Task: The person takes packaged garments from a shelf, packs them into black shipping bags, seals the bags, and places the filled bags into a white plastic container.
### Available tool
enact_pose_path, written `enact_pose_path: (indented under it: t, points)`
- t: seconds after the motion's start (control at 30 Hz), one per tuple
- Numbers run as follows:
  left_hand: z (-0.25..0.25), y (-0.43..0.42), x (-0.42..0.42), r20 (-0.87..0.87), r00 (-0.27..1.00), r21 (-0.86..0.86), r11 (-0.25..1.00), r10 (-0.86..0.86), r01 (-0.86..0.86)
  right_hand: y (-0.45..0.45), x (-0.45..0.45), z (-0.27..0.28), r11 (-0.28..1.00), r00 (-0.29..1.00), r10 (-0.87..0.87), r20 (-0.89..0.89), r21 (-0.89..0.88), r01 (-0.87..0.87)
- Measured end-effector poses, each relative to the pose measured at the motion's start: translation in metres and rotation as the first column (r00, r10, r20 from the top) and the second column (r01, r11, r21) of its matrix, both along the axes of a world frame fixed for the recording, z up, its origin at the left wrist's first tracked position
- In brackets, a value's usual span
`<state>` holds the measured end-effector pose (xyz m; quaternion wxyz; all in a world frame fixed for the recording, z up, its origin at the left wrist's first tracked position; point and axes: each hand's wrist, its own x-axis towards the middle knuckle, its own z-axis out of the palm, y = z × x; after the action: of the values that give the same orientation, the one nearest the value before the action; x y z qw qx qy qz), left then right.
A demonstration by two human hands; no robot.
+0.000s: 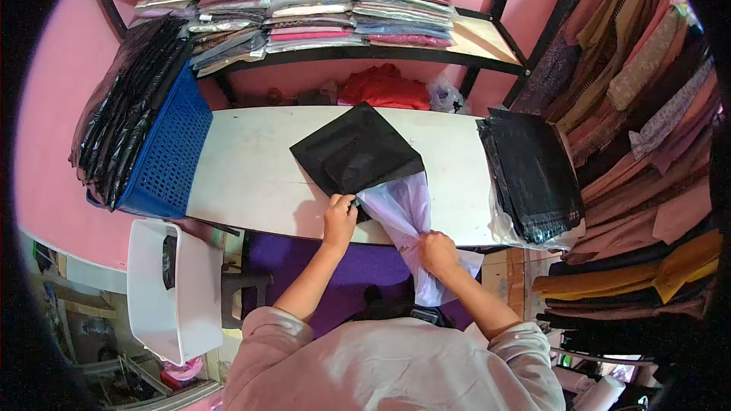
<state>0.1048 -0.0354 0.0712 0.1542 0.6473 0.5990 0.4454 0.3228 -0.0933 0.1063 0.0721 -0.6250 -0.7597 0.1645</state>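
Note:
A flat black plastic bag [354, 144] lies askew on the white table in front of me. My left hand [340, 221] pinches the near corner of this bag, fingers closed. In my right fist [438, 253] is a gathered lavender bundle [400, 202], shiny like thin plastic or cloth in clear plastic. Its upper end meets the black bag's near edge; whether it reaches inside is hidden. The lower end hangs past the table edge, below my right hand.
Black plastic bags [529, 175] are stacked on the table's right. A blue basket [164, 144] packed with black packages stands left, above a white bin [175, 289]. Folded, bagged clothes [312, 0] fill the back shelf. Garments [640, 106] hang at the right.

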Motion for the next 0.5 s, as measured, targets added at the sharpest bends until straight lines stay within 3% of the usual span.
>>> enact_pose_path:
  t: [0.27, 0.4, 0.5]
  points:
    - [-0.003, 0.010, 0.004, 0.162, 0.985, -0.010, 0.998, 0.057, -0.056, -0.001, -0.010, -0.005, 0.998, 0.996, 0.032, 0.080, 0.047, -0.036]
    - [-0.009, 0.008, 0.007, 0.135, 0.990, 0.052, 0.998, 0.033, -0.041, -0.001, -0.018, -0.001, 0.999, 0.993, 0.014, 0.115, 0.038, -0.019]
    - [-0.025, -0.005, 0.010, 0.002, 0.990, 0.102, 0.985, -0.141, 0.140, 0.002, -0.015, -0.005, 0.999, 0.999, -0.024, 0.033, 0.037, 0.022]
